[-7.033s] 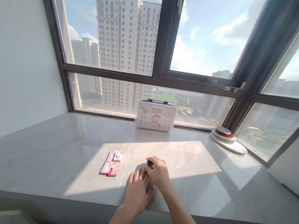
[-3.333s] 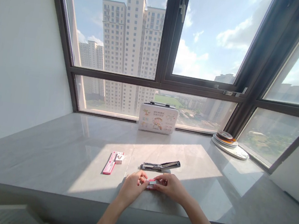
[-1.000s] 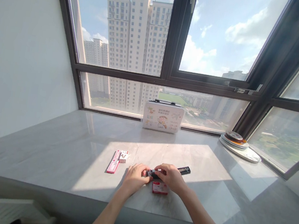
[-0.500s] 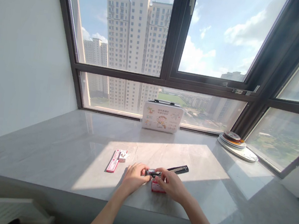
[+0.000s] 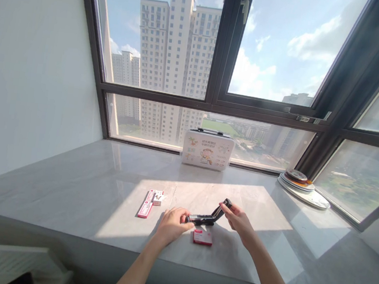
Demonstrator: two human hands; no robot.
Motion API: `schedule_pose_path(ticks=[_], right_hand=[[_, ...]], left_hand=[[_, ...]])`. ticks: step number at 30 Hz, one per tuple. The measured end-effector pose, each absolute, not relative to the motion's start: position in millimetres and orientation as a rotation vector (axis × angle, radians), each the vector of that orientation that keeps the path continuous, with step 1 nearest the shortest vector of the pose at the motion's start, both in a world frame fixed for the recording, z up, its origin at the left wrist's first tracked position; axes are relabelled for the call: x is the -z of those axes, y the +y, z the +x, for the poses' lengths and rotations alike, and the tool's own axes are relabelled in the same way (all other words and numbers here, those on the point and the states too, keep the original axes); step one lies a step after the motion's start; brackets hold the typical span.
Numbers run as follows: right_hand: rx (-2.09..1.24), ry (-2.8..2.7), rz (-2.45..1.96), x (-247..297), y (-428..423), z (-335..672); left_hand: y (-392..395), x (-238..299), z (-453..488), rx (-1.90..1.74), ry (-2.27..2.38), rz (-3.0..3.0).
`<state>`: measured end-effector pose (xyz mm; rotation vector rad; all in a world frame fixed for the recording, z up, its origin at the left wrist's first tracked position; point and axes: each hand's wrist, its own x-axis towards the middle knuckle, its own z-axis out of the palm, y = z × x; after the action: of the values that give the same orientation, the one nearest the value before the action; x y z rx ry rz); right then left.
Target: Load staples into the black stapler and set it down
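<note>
- The black stapler (image 5: 202, 218) sits on the sunlit worktop (image 5: 64, 190) between both hands, its base lying left to right.
- The left hand (image 5: 172, 221) is closed, pinching the base's left end.
- The right hand (image 5: 240, 221) grips the tip of the top arm, which is swung up and tilts away to the right.
- A red staple box (image 5: 202, 237) lies flat just in front of the base, apart from both hands and about equally near each.
- Further staple boxes (image 5: 151, 200) lie to the left of the left hand.

The sill (image 5: 65, 181) across the lower frame looks like polished grey stone, smooth and glossy. At centre, the stapler (image 5: 201, 218) is black with a slight sheen, whether metal or plastic is unclear. Just below it, the small red box (image 5: 202, 237) looks like printed card.
</note>
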<state>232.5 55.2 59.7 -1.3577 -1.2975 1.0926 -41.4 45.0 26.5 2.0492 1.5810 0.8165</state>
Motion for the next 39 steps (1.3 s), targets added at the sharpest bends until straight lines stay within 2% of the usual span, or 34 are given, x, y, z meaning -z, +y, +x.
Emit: schedule_pose_path(ticks=[6, 9, 15, 18, 21, 26, 31, 39], right_hand=[[-0.486, -2.109, -1.408, -67.8, 69.6, 185.6], [-0.393, -2.283, -1.484, -63.3, 72.1, 171.4], [-0.643, -2.430, -1.409, -73.2, 81.4, 178.4], [-0.655, -2.368, -1.487, -74.7, 84.7, 190.2], [-0.629, -2.244, -1.480, -63.5, 85.4, 198.7], [-0.679, -1.979, -1.452, -34.6, 80.9, 203.0], [-0.734, -1.753, -1.463, -25.4, 61.5, 205.4], [-0.689, -1.649, -1.481, -40.5, 18.1, 189.6]], left_hand=[[47.1, -27.6, -40.8, -0.778, 1.612, 2.054], [48.9, -26.7, -40.3, -0.761, 1.625, 2.057], [45.9, -29.0, -41.5, -0.807, 1.631, 2.052], [35.1, -36.3, -39.1, -0.927, 1.591, 2.030], [18.7, -43.3, -26.7, -0.959, 1.349, 2.143], [1.6, -42.7, -1.7, -0.804, 0.913, 2.331], [15.1, -39.0, -27.2, -0.719, 1.051, 2.307], [21.5, -36.8, -54.1, -0.739, 1.315, 2.130]])
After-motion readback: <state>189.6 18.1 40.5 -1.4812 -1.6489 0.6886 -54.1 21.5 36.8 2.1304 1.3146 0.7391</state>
